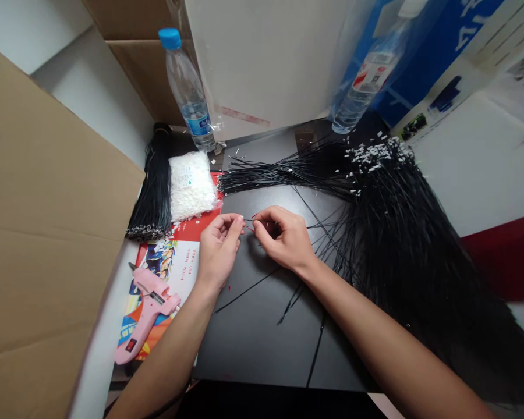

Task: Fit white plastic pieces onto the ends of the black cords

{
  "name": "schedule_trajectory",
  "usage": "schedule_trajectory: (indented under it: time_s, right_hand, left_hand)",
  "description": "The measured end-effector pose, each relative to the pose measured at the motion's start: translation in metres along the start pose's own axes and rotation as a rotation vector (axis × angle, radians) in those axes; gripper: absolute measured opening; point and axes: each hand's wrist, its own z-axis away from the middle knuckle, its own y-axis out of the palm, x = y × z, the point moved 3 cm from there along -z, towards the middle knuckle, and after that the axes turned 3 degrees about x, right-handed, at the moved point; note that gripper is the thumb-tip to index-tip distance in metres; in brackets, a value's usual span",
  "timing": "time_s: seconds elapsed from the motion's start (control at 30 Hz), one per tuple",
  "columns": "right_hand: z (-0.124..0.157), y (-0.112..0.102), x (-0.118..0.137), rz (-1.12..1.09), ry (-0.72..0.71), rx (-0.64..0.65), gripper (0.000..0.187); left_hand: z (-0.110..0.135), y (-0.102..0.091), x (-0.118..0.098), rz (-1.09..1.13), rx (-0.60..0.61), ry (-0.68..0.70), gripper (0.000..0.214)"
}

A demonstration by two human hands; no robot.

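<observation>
My left hand (pixel 219 247) is closed, thumb against fingertips, pinching a tiny white connector (pixel 242 217) of which only an edge shows. Just to its right, my right hand (pixel 284 237) pinches a thin black wire (pixel 248 220) that spans the small gap between the hands. Behind them lies a bundle of black wires (pixel 271 174) with bare-looking tips at its left end. A large heap of black wires (pixel 402 250), many tipped with white connectors (pixel 375 152), spreads to the right of my right arm. A clear bag of small white pieces (pixel 192 186) sits beyond my left hand.
A pink glue gun (pixel 145 314) lies on a printed sheet (pixel 186 265) at the left. Another black wire bundle (pixel 152 186) rests by the cardboard (pixel 48 233). Two water bottles, one blue-capped (pixel 196 119) and one white-capped (pixel 362 87), stand at the back. Loose wires (pixel 247 291) cross the grey table (pixel 244 343).
</observation>
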Motion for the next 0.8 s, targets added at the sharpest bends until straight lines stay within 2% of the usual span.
schedule_trajectory:
  time_s: [0.23,0.4,0.57,0.8]
  right_hand:
    - [-0.0004,-0.0073,-0.0021,0.016,0.016,-0.012,0.009]
    - [0.001,-0.0077,-0.0026,0.092,-0.035,0.045,0.009]
    - [0.0025,-0.0078,-0.0014,0.14,-0.07,0.064,0.011]
    - [0.0009,-0.0086,-0.0006,0.127,-0.075,0.081,0.011]
  left_hand:
    - [0.0019,-0.0014,0.0003,-0.241,0.086,0.054,0.019]
    - [0.0016,-0.001,-0.0031,-0.249,0.094,0.055,0.02]
    - [-0.0001,-0.0029,-0.0073,-0.259,0.153,0.036,0.019]
    - [-0.0024,-0.0063,-0.008,-0.176,0.136,-0.003,0.02]
